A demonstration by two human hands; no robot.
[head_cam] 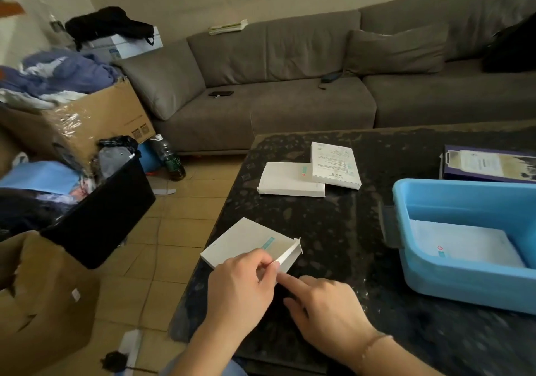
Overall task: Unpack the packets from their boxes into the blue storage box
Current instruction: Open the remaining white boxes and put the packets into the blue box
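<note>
A flat white box [246, 241] lies at the near left corner of the dark table [333, 225], its end flap raised. My left hand [240, 285] holds the box's near edge, fingers curled round it. My right hand [324, 309] points its forefinger at the opened end, touching the box beside the left fingers. Two more white boxes [290, 180] [335, 164] lie further back on the table, one leaning on the other. The blue storage box [435, 271] stands at the right, with white packets [464, 242] lying flat inside it.
A purple package [487, 162] lies behind the blue box. A grey sofa [290, 85] runs along the back. Cardboard boxes [95, 120] and a black bin [101, 216] full of clothes crowd the tiled floor at the left, with a bottle [171, 158] nearby.
</note>
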